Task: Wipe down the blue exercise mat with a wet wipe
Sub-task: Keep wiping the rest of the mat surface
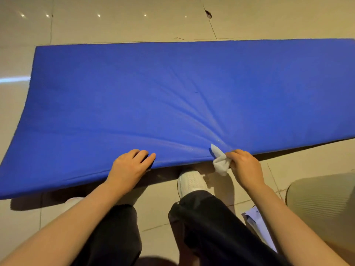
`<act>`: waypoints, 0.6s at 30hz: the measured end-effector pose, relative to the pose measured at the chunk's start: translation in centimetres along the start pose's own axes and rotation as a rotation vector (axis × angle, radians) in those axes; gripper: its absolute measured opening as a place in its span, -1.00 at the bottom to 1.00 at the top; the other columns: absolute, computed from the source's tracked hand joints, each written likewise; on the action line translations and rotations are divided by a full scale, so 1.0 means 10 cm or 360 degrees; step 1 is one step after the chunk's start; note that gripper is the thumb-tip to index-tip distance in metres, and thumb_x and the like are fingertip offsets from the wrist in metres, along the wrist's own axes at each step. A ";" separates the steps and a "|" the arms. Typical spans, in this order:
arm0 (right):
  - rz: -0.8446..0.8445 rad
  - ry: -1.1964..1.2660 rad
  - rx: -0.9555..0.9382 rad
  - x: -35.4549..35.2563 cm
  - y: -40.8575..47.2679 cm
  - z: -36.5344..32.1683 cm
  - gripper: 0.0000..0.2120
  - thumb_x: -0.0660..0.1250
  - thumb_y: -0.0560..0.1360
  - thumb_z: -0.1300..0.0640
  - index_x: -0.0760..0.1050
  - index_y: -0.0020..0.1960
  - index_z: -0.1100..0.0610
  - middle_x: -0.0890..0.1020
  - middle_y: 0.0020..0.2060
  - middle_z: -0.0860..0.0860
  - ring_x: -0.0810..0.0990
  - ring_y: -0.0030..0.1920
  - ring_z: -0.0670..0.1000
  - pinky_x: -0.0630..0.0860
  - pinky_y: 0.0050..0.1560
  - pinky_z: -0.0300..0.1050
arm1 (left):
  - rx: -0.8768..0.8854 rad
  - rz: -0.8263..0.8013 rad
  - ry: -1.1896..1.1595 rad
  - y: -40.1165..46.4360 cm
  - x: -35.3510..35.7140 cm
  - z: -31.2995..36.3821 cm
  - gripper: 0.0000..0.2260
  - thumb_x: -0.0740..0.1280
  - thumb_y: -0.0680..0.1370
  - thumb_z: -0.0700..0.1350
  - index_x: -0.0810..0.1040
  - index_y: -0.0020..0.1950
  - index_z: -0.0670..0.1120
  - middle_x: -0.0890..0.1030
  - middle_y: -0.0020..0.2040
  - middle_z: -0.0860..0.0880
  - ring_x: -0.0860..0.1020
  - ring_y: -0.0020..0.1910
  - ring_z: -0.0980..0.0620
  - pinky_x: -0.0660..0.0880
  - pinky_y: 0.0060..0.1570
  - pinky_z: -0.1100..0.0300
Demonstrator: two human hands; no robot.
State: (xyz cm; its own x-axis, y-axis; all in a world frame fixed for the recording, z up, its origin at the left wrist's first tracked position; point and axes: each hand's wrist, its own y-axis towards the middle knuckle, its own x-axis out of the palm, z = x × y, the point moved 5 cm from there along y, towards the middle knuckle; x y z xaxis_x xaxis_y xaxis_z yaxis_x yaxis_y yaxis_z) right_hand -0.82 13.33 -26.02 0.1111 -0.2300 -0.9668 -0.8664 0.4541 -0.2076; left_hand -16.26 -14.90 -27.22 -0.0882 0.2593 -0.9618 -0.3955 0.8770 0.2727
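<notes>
The blue exercise mat (172,96) lies across a beige tiled floor, its near edge lifted off the tiles and creased toward the front. My left hand (130,167) grips that near edge, fingers curled over the top. My right hand (245,167) holds a bunched white wet wipe (221,160) against the mat's near edge, where the creases meet.
My white shoe (190,181) stands on the tiles just under the lifted edge, dark trouser legs below it. A ribbed pale green rolled mat (322,204) lies at the right, with a light packet (255,223) beside it. A cracked tile (208,14) is beyond the mat.
</notes>
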 end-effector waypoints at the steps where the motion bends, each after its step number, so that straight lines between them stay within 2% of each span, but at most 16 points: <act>1: -0.0037 0.0065 0.0036 0.01 0.00 -0.04 -0.80 0.37 0.49 0.27 0.65 0.08 0.14 0.66 -0.07 0.11 0.60 -0.08 0.17 0.40 -0.25 -0.11 | -0.0006 -0.0028 -0.0030 0.01 0.03 -0.01 -0.52 0.59 0.27 -0.27 0.50 0.11 -0.11 0.61 -0.13 -0.12 0.58 -0.28 -0.14 0.35 -0.54 0.18; 3: -0.0058 0.0297 0.0101 -0.03 0.02 -0.17 -0.80 0.32 0.55 0.21 0.63 0.14 0.13 0.65 -0.01 0.07 0.59 -0.03 0.12 0.37 -0.17 -0.15 | -0.0007 -0.0061 -0.0054 0.02 0.05 -0.01 -0.59 0.59 0.25 -0.28 0.58 0.05 -0.12 0.61 -0.14 -0.11 0.57 -0.30 -0.13 0.34 -0.56 0.19; 5: -0.0043 0.0556 0.0163 -0.14 0.04 -0.34 -0.80 0.30 0.58 0.19 0.61 0.17 0.12 0.63 -0.01 0.03 0.57 -0.01 0.08 0.44 -0.08 -0.13 | 0.0005 -0.0098 -0.0084 -0.01 0.06 -0.01 -0.56 0.60 0.23 -0.26 0.56 0.05 -0.10 0.62 -0.13 -0.10 0.58 -0.28 -0.14 0.36 -0.56 0.19; 7: -0.0086 0.0729 0.0170 -0.24 0.04 -0.51 -0.81 0.32 0.58 0.16 0.58 0.17 0.08 0.60 -0.04 -0.04 0.57 -0.02 0.04 0.54 0.00 -0.04 | 0.0022 -0.0126 -0.0080 -0.04 0.03 -0.02 -0.59 0.59 0.28 -0.16 0.57 0.07 -0.08 0.64 -0.05 -0.10 0.62 -0.19 -0.16 0.45 -0.43 0.12; 9: -0.0231 0.0805 0.0149 -0.31 0.04 -0.63 -0.88 0.36 0.56 0.13 0.55 0.09 0.01 0.61 -0.12 -0.05 0.57 -0.11 0.03 0.57 -0.04 0.01 | -0.0059 -0.0058 -0.0057 -0.02 -0.10 -0.07 -0.71 0.44 0.41 -0.03 0.62 0.10 -0.08 0.65 0.04 -0.11 0.63 -0.07 -0.18 0.52 -0.23 0.03; 11: -0.0349 0.0827 0.0108 -0.43 0.02 -0.75 -0.92 0.39 0.53 0.14 0.53 -0.05 -0.02 0.61 -0.22 0.00 0.54 -0.23 0.00 0.55 -0.11 0.06 | -0.0222 -0.0050 -0.0183 0.09 -0.31 -0.12 -0.63 0.26 0.49 0.08 0.63 0.17 -0.08 0.65 0.06 -0.09 0.64 -0.04 -0.16 0.54 -0.16 0.03; 13: -0.0382 0.0858 0.0012 -0.64 -0.02 -0.93 -0.91 0.40 0.52 0.14 0.53 -0.09 -0.04 0.61 -0.26 0.04 0.48 -0.30 -0.03 0.50 -0.19 0.00 | -0.0371 -0.0243 -0.0588 0.29 -0.59 -0.09 -0.53 0.21 0.50 0.23 0.59 0.25 -0.01 0.64 0.10 0.00 0.62 0.03 -0.03 0.52 -0.05 0.10; 15: -0.0377 0.0869 -0.0113 -0.93 -0.08 -1.14 -0.89 0.41 0.51 0.11 0.51 -0.02 -0.04 0.61 -0.27 0.05 0.45 -0.34 -0.05 0.42 -0.28 -0.11 | -0.0585 -0.0600 -0.1261 0.47 -0.89 0.05 -0.53 0.30 0.47 0.35 0.54 0.26 0.11 0.59 0.15 0.15 0.55 0.12 0.16 0.46 0.10 0.24; 16: -0.0369 0.0868 -0.0176 -1.08 -0.11 -1.24 -0.84 0.41 0.51 0.12 0.47 0.02 -0.06 0.61 -0.28 0.05 0.44 -0.36 -0.06 0.38 -0.30 -0.15 | -0.0676 -0.0710 -0.1594 0.55 -1.05 0.15 -0.58 0.36 0.43 0.32 0.54 0.19 0.15 0.59 0.13 0.19 0.54 0.12 0.20 0.46 0.12 0.29; 18: -0.0379 0.0840 -0.0307 -1.38 -0.19 -1.44 -0.72 0.44 0.49 0.11 0.40 0.08 -0.09 0.60 -0.28 0.01 0.45 -0.36 -0.10 0.37 -0.30 -0.17 | -0.0800 -0.0666 -0.1964 0.68 -1.35 0.27 -0.73 0.42 0.42 0.14 0.54 0.08 0.12 0.63 0.03 0.14 0.59 0.02 0.20 0.50 0.05 0.28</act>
State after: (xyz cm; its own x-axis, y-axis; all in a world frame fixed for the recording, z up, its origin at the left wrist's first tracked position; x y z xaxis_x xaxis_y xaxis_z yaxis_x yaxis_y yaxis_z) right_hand -7.68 3.24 -10.13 0.0992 -0.7241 -0.6826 -0.9255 0.1848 -0.3306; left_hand -15.27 -11.36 -12.37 0.8651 0.4325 -0.2540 -0.4970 0.8078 -0.3169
